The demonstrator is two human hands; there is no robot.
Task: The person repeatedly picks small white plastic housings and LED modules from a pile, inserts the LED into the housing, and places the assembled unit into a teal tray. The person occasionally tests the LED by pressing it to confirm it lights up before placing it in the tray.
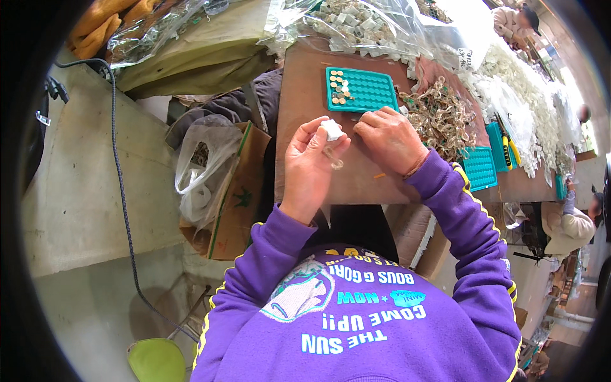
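Between the thumb and fingers of my left hand [307,169] is a small white plastic block [331,130]. Below it, a short translucent curled strip [335,163] shows beside the fingers; whether it is joined to the block I cannot tell. My right hand [396,141] is just below the near edge of a teal dimpled tray [372,90], its fingers bent down and pressed together. Its fingertips are hidden, so what they pinch cannot be made out. Several round gold-coloured discs [338,83] sit in the tray's left-hand hollows.
Right of the tray lies a heap of translucent corded pieces [442,121]. White plastic parts [356,22] fill a bag at the back. Another teal tray [480,168] and yellow-black pliers [510,151] lie further right. A cardboard box [232,197] with a clear bag stands left of the table [299,83]. Other people work at right.
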